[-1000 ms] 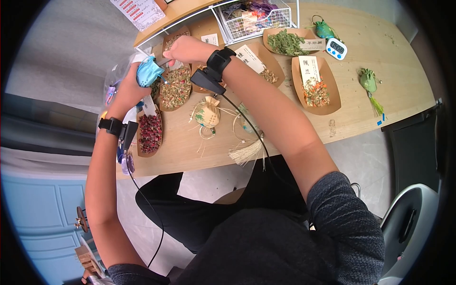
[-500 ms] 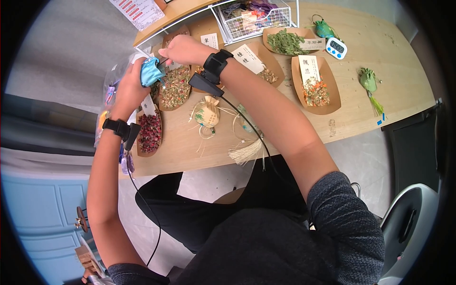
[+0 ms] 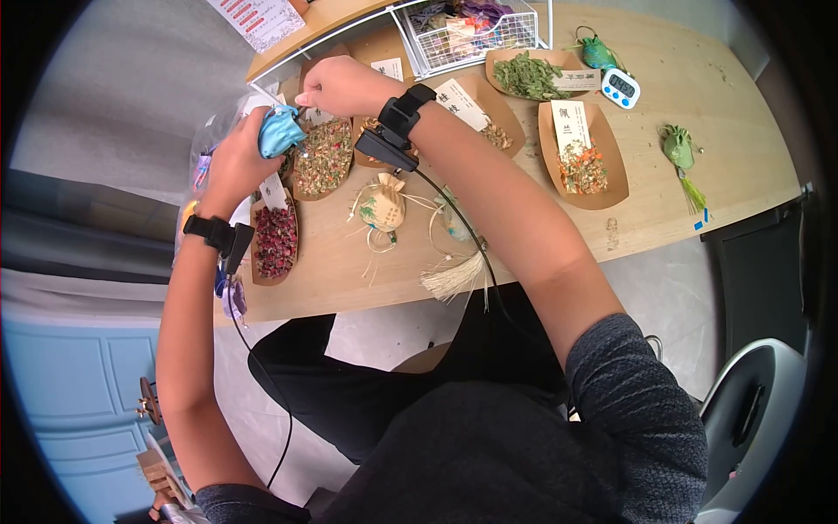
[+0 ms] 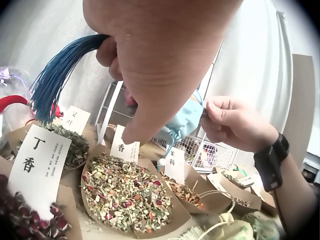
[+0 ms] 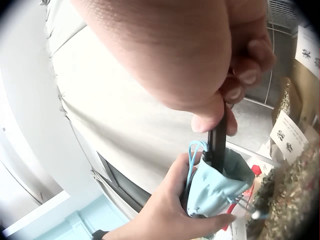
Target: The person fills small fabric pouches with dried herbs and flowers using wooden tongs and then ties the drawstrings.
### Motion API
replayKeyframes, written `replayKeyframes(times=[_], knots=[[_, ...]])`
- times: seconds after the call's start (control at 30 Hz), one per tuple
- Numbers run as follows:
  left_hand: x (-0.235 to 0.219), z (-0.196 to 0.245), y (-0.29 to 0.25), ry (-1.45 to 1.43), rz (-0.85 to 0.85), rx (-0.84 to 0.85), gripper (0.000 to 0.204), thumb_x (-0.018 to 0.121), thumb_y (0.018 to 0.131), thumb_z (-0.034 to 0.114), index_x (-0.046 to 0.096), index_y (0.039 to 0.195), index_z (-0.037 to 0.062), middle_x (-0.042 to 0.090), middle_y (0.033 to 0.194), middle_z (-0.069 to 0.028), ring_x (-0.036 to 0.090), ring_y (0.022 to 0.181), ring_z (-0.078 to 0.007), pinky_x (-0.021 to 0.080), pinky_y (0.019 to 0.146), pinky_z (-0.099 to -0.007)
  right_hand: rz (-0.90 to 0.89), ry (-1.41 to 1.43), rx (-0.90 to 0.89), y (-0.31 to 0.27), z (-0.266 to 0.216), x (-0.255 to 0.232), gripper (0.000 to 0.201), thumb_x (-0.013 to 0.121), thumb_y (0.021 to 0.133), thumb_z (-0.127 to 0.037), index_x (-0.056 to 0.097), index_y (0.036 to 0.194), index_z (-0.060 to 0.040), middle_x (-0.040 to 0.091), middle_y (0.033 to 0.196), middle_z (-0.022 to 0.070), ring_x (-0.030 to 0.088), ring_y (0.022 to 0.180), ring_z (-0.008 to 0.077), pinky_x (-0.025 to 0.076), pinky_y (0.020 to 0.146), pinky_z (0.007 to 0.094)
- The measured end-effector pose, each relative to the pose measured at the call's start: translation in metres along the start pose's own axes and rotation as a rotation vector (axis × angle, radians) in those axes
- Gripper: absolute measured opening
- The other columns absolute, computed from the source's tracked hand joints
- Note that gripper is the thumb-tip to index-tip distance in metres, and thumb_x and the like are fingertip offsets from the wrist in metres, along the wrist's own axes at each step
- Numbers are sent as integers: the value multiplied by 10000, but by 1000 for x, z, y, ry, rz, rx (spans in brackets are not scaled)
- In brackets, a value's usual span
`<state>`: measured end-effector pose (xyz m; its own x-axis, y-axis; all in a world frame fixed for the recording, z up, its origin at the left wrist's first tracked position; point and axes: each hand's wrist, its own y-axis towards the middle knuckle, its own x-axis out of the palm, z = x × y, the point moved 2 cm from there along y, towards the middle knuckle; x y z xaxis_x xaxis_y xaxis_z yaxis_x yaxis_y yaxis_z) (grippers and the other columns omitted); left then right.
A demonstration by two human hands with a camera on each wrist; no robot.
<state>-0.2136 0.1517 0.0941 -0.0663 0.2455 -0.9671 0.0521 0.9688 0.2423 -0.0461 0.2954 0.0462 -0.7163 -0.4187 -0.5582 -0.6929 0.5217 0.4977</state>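
Note:
A light blue drawstring pouch (image 3: pixel 281 133) sits in my left hand (image 3: pixel 237 166), whose fingers and thumb wrap its sides. Its mouth is open in the right wrist view, and a blue tassel (image 4: pixel 70 70) hangs beside the hand in the left wrist view. Between thumb and fingers, my right hand (image 3: pixel 347 87) pinches a slim dark handle (image 5: pixel 217 145). The lower end of that handle goes down into the pouch mouth and is hidden there. Both hands are above the paper trays of dried herbs, close to a tray of mixed petals (image 3: pixel 323 159).
A tray of dark red buds (image 3: pixel 276 244) lies below the left hand. Rightward are a cream pouch (image 3: pixel 381 205), a tray of green leaves (image 3: pixel 530 77), a tray of orange bits (image 3: pixel 583 170), a white timer (image 3: pixel 621 89) and a green pouch (image 3: pixel 677 148). A wire basket (image 3: pixel 471 44) stands behind.
The left hand and blue pouch have shifted slightly to the right. My right hand has moved a little above the pouch mouth, still pinching the dark handle.

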Motion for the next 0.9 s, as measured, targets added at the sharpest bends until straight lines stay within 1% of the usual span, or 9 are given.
replayKeyframes(times=[0.07,0.17,0.27,0.47,0.57,0.67,0.77,0.87,0.9], knots=[[0,0,1,27,28,9,704,837,723,157,524,1354,154,664,1241,-170,653,1089,-421,537,875,-485,-73,2,89,0,-4,-2,236,747,916,-262,760,916,-26,738,907,144,694,833,300,542,796,414],[-5,6,2,28,15,-2,683,852,721,177,535,1326,154,653,1267,-136,660,1084,-402,540,863,-480,-20,103,-88,0,4,7,212,755,907,-238,753,929,-27,734,896,150,690,833,314,540,785,430],[-9,16,0,24,5,4,681,877,715,204,541,1304,148,667,1249,-118,668,1074,-386,543,854,-471,84,53,-268,0,5,9,191,760,897,-212,743,948,-28,733,882,152,703,864,301,543,779,424],[-4,7,0,8,-44,-66,700,912,700,254,553,1291,141,681,1219,-105,671,1073,-375,543,862,-454,41,-2,-81,-7,1,-6,196,743,914,-213,727,936,-20,719,815,137,700,748,294,544,713,403],[-3,5,0,-23,-13,-21,707,916,696,264,555,1290,137,670,1232,-124,669,1068,-384,542,870,-452,-21,-62,7,-2,5,-4,241,714,948,-254,727,910,-16,702,745,128,686,688,286,538,678,406],[-7,13,-2,-14,-7,23,710,899,686,205,550,1299,132,656,1246,-151,666,1076,-395,547,863,-462,-59,25,48,4,5,6,292,691,971,-295,728,888,-17,684,685,120,697,699,275,539,680,411],[1,9,-1,53,-20,41,699,847,684,115,540,1311,130,638,1254,-172,656,1079,-419,552,847,-480,-88,-13,-12,5,7,10,252,733,931,-267,740,886,-20,707,754,129,710,759,282,548,730,415],[2,9,-3,116,-103,8,696,786,686,58,524,1327,125,631,1251,-169,646,1078,-438,553,832,-497,-17,79,-187,0,9,8,187,764,891,-207,749,897,-21,727,834,131,707,817,294,551,778,407],[3,9,-3,121,-116,13,695,782,689,60,521,1329,123,628,1253,-170,646,1072,-442,553,832,-499,-15,42,-178,1,12,6,167,769,882,-189,751,902,-24,734,862,129,708,846,294,551,792,405]])
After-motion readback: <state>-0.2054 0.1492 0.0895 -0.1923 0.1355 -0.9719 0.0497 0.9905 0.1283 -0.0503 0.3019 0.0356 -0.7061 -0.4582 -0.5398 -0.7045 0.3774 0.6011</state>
